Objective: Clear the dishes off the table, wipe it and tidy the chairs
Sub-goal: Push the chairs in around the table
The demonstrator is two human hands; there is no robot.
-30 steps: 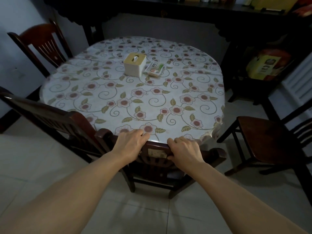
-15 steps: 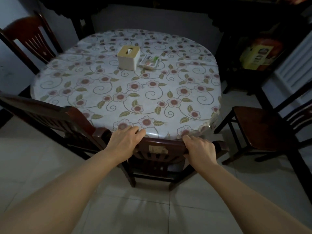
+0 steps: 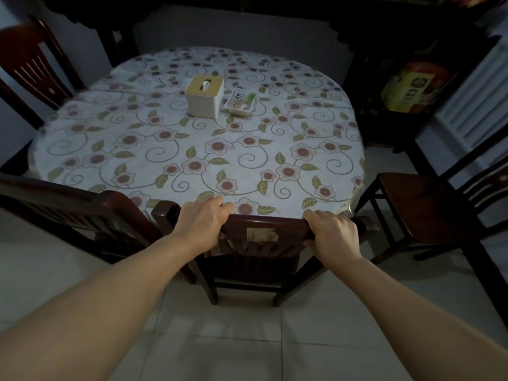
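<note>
Head view, hands: Your left hand (image 3: pixel 200 224) and right hand (image 3: pixel 331 235) both grip the top rail of the near chair (image 3: pixel 264 232), fingers curled over its far edge, thumbs hidden behind the rail.
Head view, near chair: It stands pushed in at the near edge of the table (image 3: pixel 165 149), its back almost touching the tablecloth; a pale worn label sits on the middle of the rail between your hands.
Head view, table: A flowered cloth under clear plastic covers the rounded top; no dishes show on it.
Head view, on the table: A white tissue box (image 3: pixel 204 96) with a tan lid stands toward the far middle, and a small sealed packet (image 3: pixel 241 102) lies just beside it on your right, touching or nearly so.
Head view, other chairs: A second dark chair (image 3: pixel 79 213) stands at your left, its back next to the near chair's; a third chair (image 3: pixel 428 207) at your right is set apart from the table with its seat exposed; a fourth chair (image 3: pixel 33 67) stands at the far left against the table edge.
Head view, floor: Pale tiles (image 3: pixel 233 339) run beneath your arms.
Head view, background: A yellow box (image 3: pixel 409 90) sits in dim shadow at the far right.
</note>
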